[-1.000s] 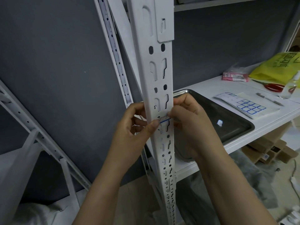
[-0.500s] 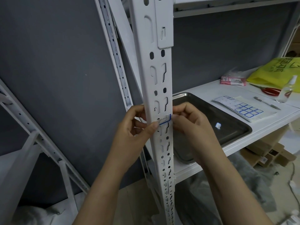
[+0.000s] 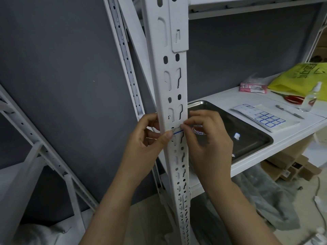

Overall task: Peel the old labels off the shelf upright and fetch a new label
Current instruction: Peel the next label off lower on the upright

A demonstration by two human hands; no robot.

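A white slotted shelf upright runs down the middle of the view. A small blue-edged old label is stuck across it at hand height. My left hand wraps the upright from the left, its thumb pressing the label's left end. My right hand is on the right side, its fingertips pinching the label's right edge. A sheet of new blue-bordered labels lies on the white shelf board to the right.
A dark metal tray sits on the shelf behind my right hand, holding a small paper scrap. Farther right lie a pen, red scissors, a clear bottle, a pink packet and a yellow bag. Cardboard boxes sit below.
My right-hand fingers have shifted on the label's right edge, and the blue border shows more plainly. My left thumb stays pressed on the label. The view has dipped slightly.
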